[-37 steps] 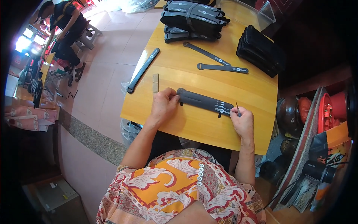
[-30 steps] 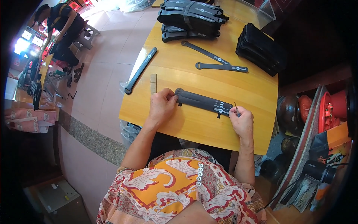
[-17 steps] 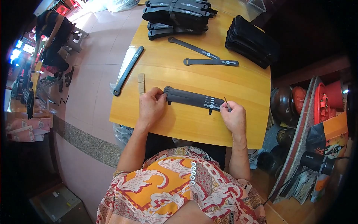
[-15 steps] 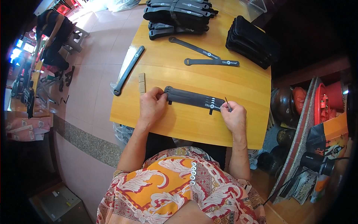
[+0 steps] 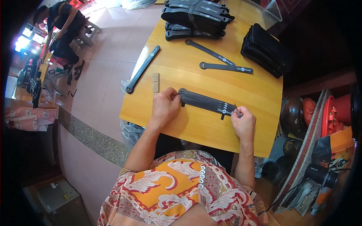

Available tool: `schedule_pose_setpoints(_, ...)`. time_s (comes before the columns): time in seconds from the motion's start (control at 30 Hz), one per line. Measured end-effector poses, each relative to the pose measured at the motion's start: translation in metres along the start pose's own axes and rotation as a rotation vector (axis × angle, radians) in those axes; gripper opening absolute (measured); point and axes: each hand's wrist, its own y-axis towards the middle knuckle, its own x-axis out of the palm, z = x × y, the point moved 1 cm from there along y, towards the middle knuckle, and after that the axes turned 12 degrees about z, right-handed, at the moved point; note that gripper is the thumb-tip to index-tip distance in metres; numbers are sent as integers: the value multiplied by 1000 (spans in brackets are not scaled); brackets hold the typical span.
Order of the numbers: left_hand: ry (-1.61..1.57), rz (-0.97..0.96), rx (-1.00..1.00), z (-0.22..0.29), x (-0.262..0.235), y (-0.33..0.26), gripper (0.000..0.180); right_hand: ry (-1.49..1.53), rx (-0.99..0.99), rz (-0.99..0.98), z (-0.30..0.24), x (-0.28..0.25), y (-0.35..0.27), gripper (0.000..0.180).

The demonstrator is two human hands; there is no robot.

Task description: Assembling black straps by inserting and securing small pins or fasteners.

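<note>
A layered bundle of dark grey straps (image 5: 201,101) lies on the wooden table in front of me, slanting slightly down to the right. My left hand (image 5: 164,107) is closed in a pinch on its rounded left end. At the bundle's printed right end, the fingers of my right hand (image 5: 244,123) are drawn together around a small, thin dark pointed tool (image 5: 236,110), mostly hidden by them. Little black tabs (image 5: 222,117) stick out beneath the bundle. Just beyond my left hand lies a small segmented tan block (image 5: 155,83).
One loose strap (image 5: 143,69) lies by the table's left edge, with two more (image 5: 226,67) farther back. Banded strap stacks (image 5: 196,17) and a black pile (image 5: 264,51) occupy the far side. Jars and a shelf (image 5: 305,143) stand right. Another person (image 5: 66,34) bends over at far left.
The whole scene has shifted right in view. My right fingers have closed further over the dark tool, so less of it shows. My left hand keeps its pinch on the bundle.
</note>
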Motion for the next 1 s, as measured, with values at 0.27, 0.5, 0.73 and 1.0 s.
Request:
schedule_pose_setpoints(0.27,188,-29,96,-2,0,7,14,-66,-6,-6,-2,2,2,12)
schedule_pose_setpoints(0.5,-129,-178,-231,-5,-13,11,17,-26,-4,-22,1,-3,3,16)
schedule_pose_setpoints(0.73,-190,71,478,10,-15,-13,17,119,-91,10,-26,-10,-5,14)
schedule_pose_setpoints(1.0,-93,-114,397,13,-13,-4,23,39,-65,-203,-15,-1,10,13)
